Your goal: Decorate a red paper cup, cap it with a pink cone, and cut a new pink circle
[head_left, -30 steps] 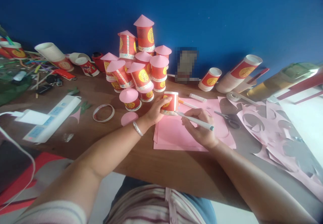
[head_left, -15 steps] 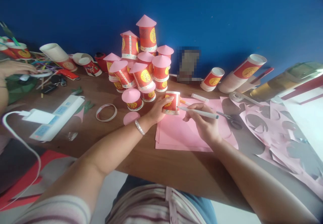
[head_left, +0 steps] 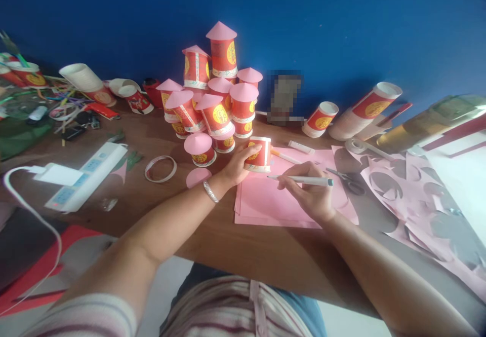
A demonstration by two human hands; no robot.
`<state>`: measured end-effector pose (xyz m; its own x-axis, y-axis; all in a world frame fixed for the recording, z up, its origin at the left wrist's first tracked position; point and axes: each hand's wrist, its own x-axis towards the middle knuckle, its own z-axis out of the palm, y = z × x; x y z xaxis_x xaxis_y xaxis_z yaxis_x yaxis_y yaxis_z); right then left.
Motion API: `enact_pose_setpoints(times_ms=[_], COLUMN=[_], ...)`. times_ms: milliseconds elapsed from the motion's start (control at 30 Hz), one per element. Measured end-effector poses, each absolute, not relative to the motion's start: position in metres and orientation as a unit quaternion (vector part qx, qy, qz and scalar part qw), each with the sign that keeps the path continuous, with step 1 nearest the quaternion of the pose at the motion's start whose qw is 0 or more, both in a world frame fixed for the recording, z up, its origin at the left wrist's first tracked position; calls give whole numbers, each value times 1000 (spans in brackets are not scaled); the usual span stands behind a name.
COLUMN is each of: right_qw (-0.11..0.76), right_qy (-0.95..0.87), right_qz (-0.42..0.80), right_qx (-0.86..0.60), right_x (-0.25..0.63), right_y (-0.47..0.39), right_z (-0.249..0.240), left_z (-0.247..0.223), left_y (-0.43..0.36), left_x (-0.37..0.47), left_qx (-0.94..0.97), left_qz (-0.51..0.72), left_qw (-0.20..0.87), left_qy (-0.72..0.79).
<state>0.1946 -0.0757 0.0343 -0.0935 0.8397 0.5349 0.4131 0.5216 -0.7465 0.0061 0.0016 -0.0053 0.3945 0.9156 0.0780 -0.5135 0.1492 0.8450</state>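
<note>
Upside down in my left hand (head_left: 240, 163) is a red paper cup (head_left: 261, 158) with a yellow emblem, its white rim at the bottom and a white strip facing right. My right hand (head_left: 309, 190) grips a white marker pen (head_left: 309, 180), the tip pointing left, just below and right of the cup's rim and apart from it. Both hands are over a stack of pink paper sheets (head_left: 273, 208). Left of the cup, several red cups with pink cone roofs (head_left: 214, 116) are piled up. A loose pink cone (head_left: 198, 177) lies by my left wrist.
Scissors (head_left: 351, 181) and pink paper scraps (head_left: 410, 195) lie to the right. A glue stick (head_left: 301, 147) is behind the sheets, a single cup (head_left: 321, 119) further back. On the left are a power strip (head_left: 89, 177) and a white tape ring (head_left: 160, 169).
My right hand has drawn the marker tip away from the cup's side, down below its rim. The other person's hand at the far left has gone out of view.
</note>
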Motion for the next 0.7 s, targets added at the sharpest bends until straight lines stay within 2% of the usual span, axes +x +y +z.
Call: enact_pose_setpoints(times_ms=[267, 500, 700], right_qw=[526, 503, 505], right_qy=[-706, -775, -789], right_qz=[222, 104, 69], right_qx=[-419, -368, -342], right_x=[193, 195, 195], right_y=[-79, -75, -73], right_z=[29, 22, 27], left_z=[-4, -5, -6], left_y=[1, 1, 1], left_x=[5, 6, 7], left_qx=[457, 427, 424], left_qz=[495, 501, 493], left_qw=[701, 713, 719], left_qy=[233, 241, 247])
